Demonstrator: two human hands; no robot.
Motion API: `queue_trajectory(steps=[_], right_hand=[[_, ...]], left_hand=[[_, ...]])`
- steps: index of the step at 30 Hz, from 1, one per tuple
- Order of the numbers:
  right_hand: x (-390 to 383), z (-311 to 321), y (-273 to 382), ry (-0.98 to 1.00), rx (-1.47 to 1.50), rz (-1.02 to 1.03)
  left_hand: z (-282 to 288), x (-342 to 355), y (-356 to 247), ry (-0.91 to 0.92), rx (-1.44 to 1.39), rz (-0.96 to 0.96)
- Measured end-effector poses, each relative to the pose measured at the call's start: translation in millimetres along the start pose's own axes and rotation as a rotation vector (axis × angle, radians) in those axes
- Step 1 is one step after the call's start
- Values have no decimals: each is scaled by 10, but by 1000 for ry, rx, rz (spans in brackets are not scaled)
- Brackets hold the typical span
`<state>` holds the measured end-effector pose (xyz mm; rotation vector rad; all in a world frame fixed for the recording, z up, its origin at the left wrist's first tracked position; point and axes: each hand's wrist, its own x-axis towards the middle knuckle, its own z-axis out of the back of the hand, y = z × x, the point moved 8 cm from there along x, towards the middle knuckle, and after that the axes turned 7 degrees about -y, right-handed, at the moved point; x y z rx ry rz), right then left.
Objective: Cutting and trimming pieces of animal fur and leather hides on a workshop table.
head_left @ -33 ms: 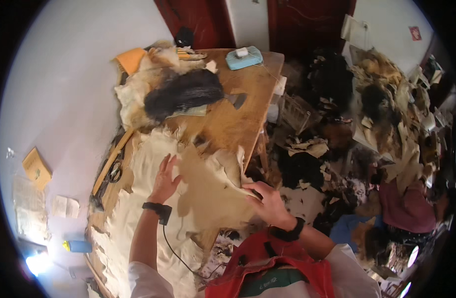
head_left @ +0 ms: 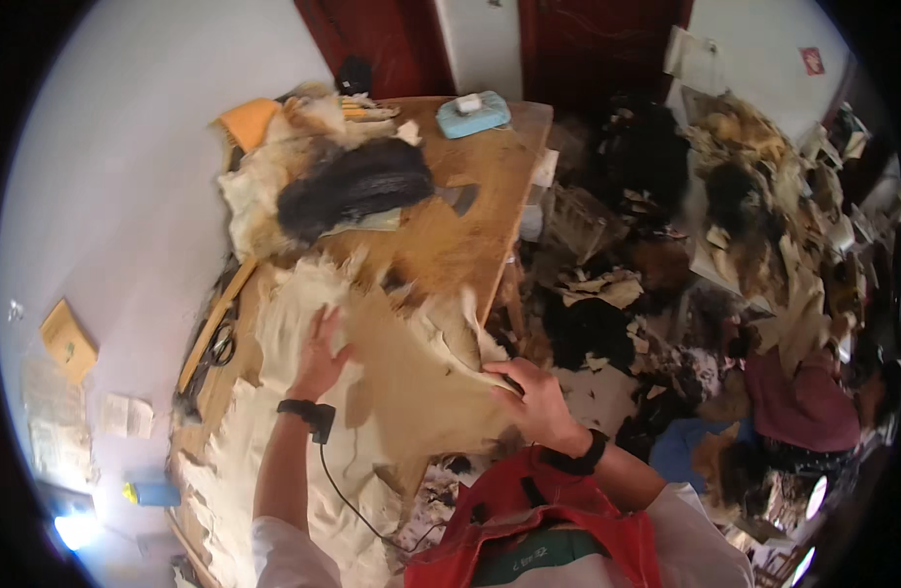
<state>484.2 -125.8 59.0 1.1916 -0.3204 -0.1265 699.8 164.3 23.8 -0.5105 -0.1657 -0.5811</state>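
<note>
A large cream-coloured animal hide (head_left: 401, 377) lies spread over the near part of the wooden table (head_left: 495, 220), pale skin side up, with ragged edges. My left hand (head_left: 320, 358) is over its left part, fingers stretched out and holding nothing; whether the palm presses on the hide I cannot tell. At the hide's right edge, by the table's side, my right hand (head_left: 537, 402) is closed on the lifted, folded border. A dark band sits on each wrist, and a cable runs down from the left one.
Farther up the table are a black fur piece (head_left: 357, 191), tan furs (head_left: 250, 186), an orange cloth (head_left: 248, 123) and a light-blue packet (head_left: 473, 116). Scissors (head_left: 222, 345) and a wooden strip (head_left: 215, 328) lie along the wall side. Fur scraps (head_left: 593, 333) cover the floor at right.
The view has shifted slightly, moving the table and furs a little leftward. Both hands keep nearly the same places, the right one still on the hide's edge.
</note>
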Motion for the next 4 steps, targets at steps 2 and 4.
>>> queue_trajectory(steps=[2, 4], right_hand=[[-145, 345, -48, -117, -87, 68], [-317, 493, -606, -210, -214, 17]], left_hand=[[-162, 124, 399, -5, -122, -116], [-641, -153, 631, 454, 435, -417]])
